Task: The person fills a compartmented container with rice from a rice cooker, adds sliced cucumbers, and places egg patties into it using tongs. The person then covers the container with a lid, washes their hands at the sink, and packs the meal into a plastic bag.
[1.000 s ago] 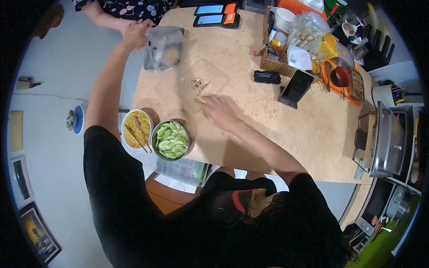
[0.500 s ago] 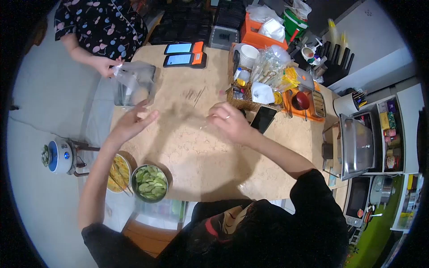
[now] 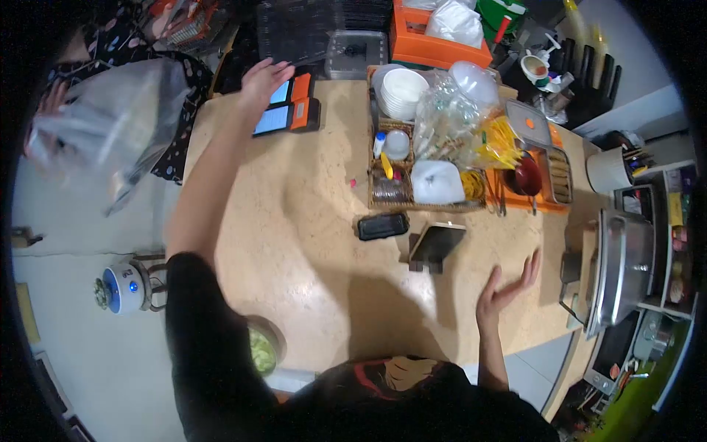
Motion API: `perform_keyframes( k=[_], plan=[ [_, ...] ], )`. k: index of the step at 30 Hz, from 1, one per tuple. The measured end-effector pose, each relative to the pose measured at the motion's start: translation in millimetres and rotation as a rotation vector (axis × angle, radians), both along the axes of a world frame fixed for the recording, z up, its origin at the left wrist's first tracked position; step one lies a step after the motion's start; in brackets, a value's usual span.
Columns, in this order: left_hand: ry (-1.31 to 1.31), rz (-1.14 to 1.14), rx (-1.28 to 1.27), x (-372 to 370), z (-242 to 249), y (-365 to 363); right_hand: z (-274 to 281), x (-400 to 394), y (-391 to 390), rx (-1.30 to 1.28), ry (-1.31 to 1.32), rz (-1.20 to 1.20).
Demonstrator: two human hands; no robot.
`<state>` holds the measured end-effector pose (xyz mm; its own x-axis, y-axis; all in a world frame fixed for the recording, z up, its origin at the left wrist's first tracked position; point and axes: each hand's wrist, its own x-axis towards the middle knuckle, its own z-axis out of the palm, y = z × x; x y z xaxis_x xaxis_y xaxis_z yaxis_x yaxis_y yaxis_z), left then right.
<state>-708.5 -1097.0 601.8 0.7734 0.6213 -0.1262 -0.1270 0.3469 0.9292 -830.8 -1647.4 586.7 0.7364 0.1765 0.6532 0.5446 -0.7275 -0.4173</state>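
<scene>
My left hand (image 3: 264, 81) is stretched far across the table, fingers extended with nothing visible in them. It hovers beside two handheld terminals with lit screens (image 3: 271, 119) and orange ends, partly covering one. Low on the right, my right hand (image 3: 507, 289) is raised over the table, empty, its thumb and fingers spread. A phone propped on a stand (image 3: 440, 241) is nearest to it, with a small black case (image 3: 383, 226) alongside. At the left, another person holds up a clear plastic bag (image 3: 121, 103), blurred; its contents are hard to make out.
A wicker basket (image 3: 431, 205) of cups, packets and small containers stands at the back, next to an orange tray (image 3: 541, 204). A bowl of sliced green vegetable (image 3: 261, 350) sits near-left, partly behind my arm. A metal-lidded appliance (image 3: 622, 265) is at right.
My left hand has moved forward to the terminals. My right hand has opened from a pinch and drawn back to the right. The other person has lifted the bag off the table, leftward.
</scene>
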Motion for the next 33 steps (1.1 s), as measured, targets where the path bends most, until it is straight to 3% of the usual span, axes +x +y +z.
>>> perform_keyframes(
  k=[3,4,8,10,12,18,20,22,24,28,30,32,33],
  plan=[
    [0.073,0.111,-0.046,70.8,-34.3,-3.1,-68.4,-27.0,-59.6,-0.09,0.315,-0.19],
    [0.09,0.119,-0.078,104.4,-67.3,13.1,-81.4,-34.7,-67.0,-0.076,0.317,-0.195],
    [0.173,0.021,-0.057,149.5,-101.2,3.4,-123.4,-50.1,-69.0,-0.061,0.417,-0.209],
    [0.198,-0.058,-0.049,168.1,-111.7,0.3,-128.9,-55.1,-68.5,-0.006,0.428,-0.184],
    [0.321,-0.024,0.058,172.6,-112.9,-10.1,-123.8,-54.3,-67.7,-0.312,0.442,-0.166],
    [0.395,-0.226,0.43,170.5,-114.8,-10.6,-125.6,-55.3,-72.3,-0.252,0.413,-0.135],
    [0.514,-0.054,0.49,140.2,-80.0,-38.1,-108.3,-46.5,-60.8,-0.338,0.439,-0.111],
    [0.299,-0.198,0.6,106.8,-79.7,-26.8,-122.9,-53.5,-70.5,-0.275,0.42,-0.115],
    [0.043,0.052,0.455,55.9,-44.4,-83.6,-122.6,-56.1,-74.8,-0.223,0.395,-0.08],
    [-0.034,-0.024,0.384,-89.8,15.7,-175.0,-121.3,-58.5,-77.4,-0.244,0.36,-0.044],
    [-0.021,-0.129,0.535,-179.5,22.9,-231.3,-122.9,-62.4,-78.6,-0.214,0.35,-0.088],
    [0.217,-0.308,0.344,-258.2,22.0,-282.6,-124.1,-64.5,-83.2,-0.196,0.324,-0.09],
    [0.272,-0.412,0.384,-291.5,12.1,-299.3,-119.5,-67.3,-80.8,-0.181,0.274,-0.03]
  ],
)
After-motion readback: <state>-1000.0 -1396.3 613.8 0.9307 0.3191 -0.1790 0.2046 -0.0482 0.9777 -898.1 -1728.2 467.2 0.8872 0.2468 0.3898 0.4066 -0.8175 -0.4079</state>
